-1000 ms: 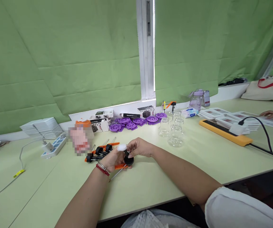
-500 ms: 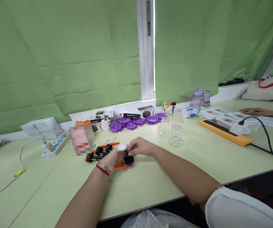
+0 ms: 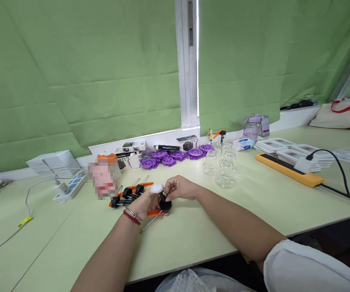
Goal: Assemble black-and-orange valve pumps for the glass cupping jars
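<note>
Near the middle of the table, my left hand (image 3: 147, 204) is wrapped round a black-capped bottle top (image 3: 165, 206) with an orange lever, a thin metal rod and a black stem. A rounded white piece (image 3: 156, 189) shows at the upper end beside my fingers; how it joins the stem is hard to make out. My right hand (image 3: 177, 188) is closed, its thumb and fingers pinching at the stem just above the black cap. Similar black and orange tops (image 3: 127, 193) lie left of my hands. Several clear glass bottles (image 3: 225, 178) stand to the right.
Purple plastic pieces (image 3: 178, 155) and small boxes (image 3: 129, 160) line the wall. A white power strip (image 3: 69, 188) with cables lies left, by a pixelated pink item (image 3: 103, 178). To the right are a yellow-orange power strip (image 3: 287, 169), stacked cards (image 3: 296, 154) and a purple bottle (image 3: 252, 129).
My right fingers have shifted slightly at the stem, while my left hand keeps its hold. At the far right, another person's hand has gone from the cards and out of view.
</note>
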### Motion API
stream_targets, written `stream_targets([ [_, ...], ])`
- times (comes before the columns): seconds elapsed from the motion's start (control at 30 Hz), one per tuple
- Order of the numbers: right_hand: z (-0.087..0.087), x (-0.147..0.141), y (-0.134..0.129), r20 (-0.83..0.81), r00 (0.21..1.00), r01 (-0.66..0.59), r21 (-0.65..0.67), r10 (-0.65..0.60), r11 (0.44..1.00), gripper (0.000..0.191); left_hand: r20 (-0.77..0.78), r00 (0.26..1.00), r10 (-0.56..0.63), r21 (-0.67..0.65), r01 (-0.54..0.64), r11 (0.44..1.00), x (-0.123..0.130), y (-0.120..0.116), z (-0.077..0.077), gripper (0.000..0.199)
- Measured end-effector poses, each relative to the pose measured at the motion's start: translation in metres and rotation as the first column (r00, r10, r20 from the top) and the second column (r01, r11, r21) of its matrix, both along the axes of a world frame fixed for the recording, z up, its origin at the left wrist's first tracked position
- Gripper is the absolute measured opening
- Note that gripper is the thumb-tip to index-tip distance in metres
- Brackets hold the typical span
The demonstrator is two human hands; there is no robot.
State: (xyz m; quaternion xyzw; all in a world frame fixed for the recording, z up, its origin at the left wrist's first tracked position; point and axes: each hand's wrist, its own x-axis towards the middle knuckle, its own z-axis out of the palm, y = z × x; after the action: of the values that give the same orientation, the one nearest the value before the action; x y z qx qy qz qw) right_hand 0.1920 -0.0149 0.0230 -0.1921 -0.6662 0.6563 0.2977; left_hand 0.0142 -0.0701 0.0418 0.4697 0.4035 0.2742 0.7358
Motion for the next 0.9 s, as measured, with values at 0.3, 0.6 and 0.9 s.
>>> stream_targets([
  [0.3, -0.0033, -0.0034, 0.0011, -0.029, 1.0, -0.002, 0.015, 0.002, 1.0, 0.038, -0.003, 1.0, 0.005, 0.007, -0.005, 1.0, 0.0018, -0.0016, 0.0016, 0.043],
  [0.6, -0.0023, -0.0017, 0.0009, 0.003, 1.0, 0.005, 0.015, -0.005, 1.0, 0.036, -0.018, 1.0, 0.019, 0.013, -0.018, 1.0, 0.0015, -0.0005, -0.0001, 0.038],
  [0.9, 0.0021, 0.0008, 0.0005, 0.026, 1.0, 0.0, 0.031, -0.001, 1.0, 0.033, 0.017, 1.0, -0.014, 0.027, 0.014, 1.0, 0.0025, -0.0003, 0.0013, 0.039],
])
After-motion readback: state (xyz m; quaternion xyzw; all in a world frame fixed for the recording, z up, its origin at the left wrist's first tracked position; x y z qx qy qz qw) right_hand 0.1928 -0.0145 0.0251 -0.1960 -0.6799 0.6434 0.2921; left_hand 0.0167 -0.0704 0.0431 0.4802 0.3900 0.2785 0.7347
